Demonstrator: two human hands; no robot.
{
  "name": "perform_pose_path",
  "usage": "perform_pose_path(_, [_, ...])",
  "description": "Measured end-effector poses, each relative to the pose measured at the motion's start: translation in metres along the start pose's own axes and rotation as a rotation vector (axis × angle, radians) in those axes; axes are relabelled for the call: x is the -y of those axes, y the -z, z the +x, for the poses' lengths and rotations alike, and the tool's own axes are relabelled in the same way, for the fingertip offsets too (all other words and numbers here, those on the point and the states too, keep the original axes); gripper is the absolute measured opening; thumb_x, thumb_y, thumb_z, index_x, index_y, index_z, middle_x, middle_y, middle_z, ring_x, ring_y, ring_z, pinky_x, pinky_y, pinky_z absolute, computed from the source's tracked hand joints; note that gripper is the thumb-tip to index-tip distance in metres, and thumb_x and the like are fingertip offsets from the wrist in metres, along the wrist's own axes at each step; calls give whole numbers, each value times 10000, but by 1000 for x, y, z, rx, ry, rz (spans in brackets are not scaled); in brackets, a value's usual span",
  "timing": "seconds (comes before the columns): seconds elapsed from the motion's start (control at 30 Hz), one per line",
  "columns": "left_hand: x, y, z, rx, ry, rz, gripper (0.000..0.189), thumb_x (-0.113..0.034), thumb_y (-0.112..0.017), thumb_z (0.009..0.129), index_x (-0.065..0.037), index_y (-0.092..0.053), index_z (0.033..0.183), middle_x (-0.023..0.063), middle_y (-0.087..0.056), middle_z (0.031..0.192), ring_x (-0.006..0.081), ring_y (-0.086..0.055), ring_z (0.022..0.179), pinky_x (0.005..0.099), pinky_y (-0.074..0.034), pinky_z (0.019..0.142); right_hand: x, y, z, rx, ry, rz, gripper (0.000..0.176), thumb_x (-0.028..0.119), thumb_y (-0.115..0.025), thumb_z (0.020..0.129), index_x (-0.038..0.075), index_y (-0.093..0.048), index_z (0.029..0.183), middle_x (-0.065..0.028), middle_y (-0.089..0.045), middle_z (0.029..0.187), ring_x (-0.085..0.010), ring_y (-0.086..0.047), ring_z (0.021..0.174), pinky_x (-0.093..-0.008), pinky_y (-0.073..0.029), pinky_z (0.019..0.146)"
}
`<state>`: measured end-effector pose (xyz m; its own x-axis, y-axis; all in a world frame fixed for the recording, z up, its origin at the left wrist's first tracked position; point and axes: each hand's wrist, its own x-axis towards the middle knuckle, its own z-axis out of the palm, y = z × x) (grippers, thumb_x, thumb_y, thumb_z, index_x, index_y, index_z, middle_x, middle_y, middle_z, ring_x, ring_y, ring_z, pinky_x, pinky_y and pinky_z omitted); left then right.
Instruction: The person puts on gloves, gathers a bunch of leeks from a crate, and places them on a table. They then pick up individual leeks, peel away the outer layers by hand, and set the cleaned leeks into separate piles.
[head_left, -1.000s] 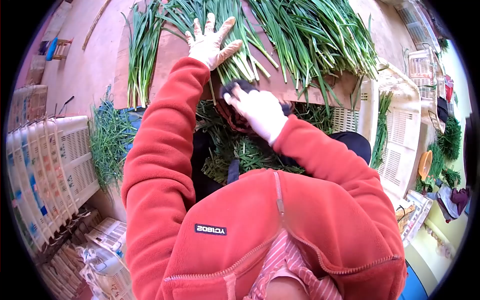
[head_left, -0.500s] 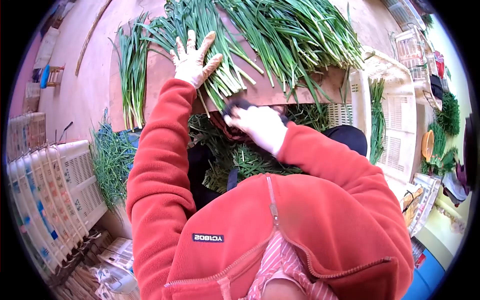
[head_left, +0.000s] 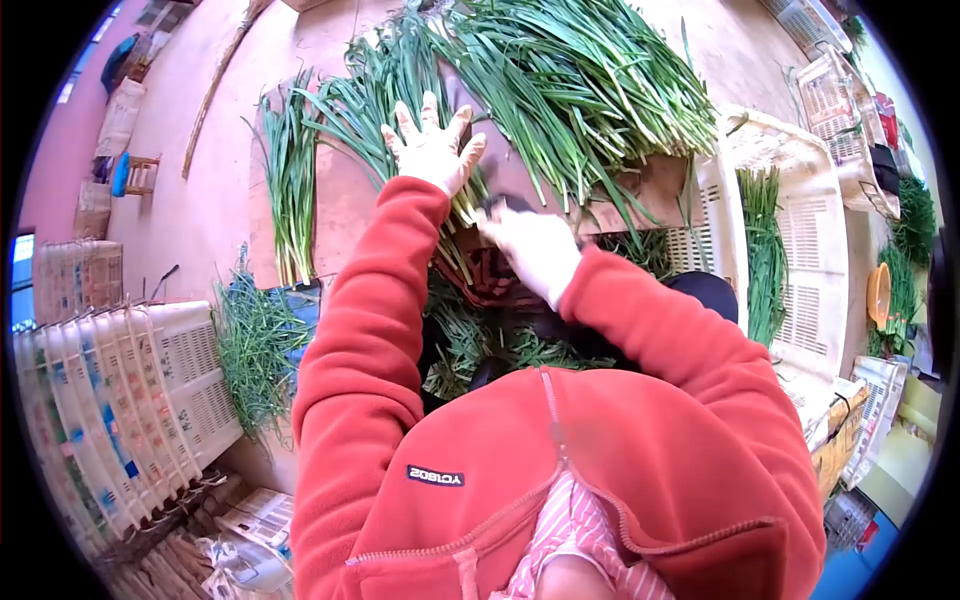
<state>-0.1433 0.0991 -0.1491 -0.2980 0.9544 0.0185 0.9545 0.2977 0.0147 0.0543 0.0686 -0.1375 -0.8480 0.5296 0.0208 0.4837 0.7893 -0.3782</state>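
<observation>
My left hand (head_left: 432, 155), in a pale glove, lies spread and flat on a loose bunch of garlic chives (head_left: 395, 85). The pale stem ends of this bunch (head_left: 455, 255) stick out past the board's front edge. My right hand (head_left: 538, 245), also gloved, is closed around a dark object (head_left: 508, 205) smeared by motion, right beside those stem ends. What kind of object it is, I cannot make out. Beside it lies a big heap of chives (head_left: 610, 90), and a smaller bunch (head_left: 291, 190) is at the left end of the board (head_left: 340, 215).
A white plastic crate (head_left: 810, 255) on the right contains upright chives (head_left: 765, 260). Stacked white crates (head_left: 130, 390) stand at the left, next to loose green trimmings (head_left: 255, 345). More cut leaves (head_left: 480, 350) lie below the board. An orange basket (head_left: 879, 295) is at far right.
The view has shifted. My left hand and the bunch under it have moved right and toward me, with stems now past the edge. The right hand stays near the stem ends.
</observation>
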Motion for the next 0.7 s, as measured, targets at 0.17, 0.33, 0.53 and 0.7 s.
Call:
perform_pose_path(0.17, [-37, 24, -18, 69, 182, 23, 929, -723, -525, 715, -182, -292, 1434, 197, -64, 1515, 521, 25, 1345, 610, 1, 1072, -13, 24, -42, -283, 105, 284, 284, 89, -568, 801, 170, -632, 1065, -53, -642, 1048, -250, -636, 885, -324, -512, 743])
perform_pose_path(0.33, [-39, 39, -41, 181, 570, -37, 1169, -585, -705, 659, -196, 39, 1473, 193, 58, 1518, 522, 59, 1343, 638, -134, 1050, -25, 34, -44, -359, -43, 471, 339, -1, -652, 767, 116, -642, 1086, -89, -643, 1085, -239, -614, 1023, -296, -492, 871])
perform_pose_path(0.53, [15, 30, -73, 182, 807, -278, 1118, -149, -737, 707, -83, 97, 1449, 247, -416, 1281, 365, -538, 1058, 397, -461, 913, -29, 28, -45, -405, 1, 525, 343, -35, -629, 775, 103, -650, 1089, -77, -651, 1029, -217, -621, 944, -252, -482, 855])
perform_pose_path(0.7, [46, -20, -80, -262, 553, -1193, 844, 22, -669, 709, 3, -206, 1415, 116, -510, 1106, 202, -579, 848, 336, -536, 774, -26, 33, -39, -404, -37, 704, 320, -76, -599, 802, 55, -639, 1092, -72, -655, 1042, -164, -615, 956, -234, -467, 887])
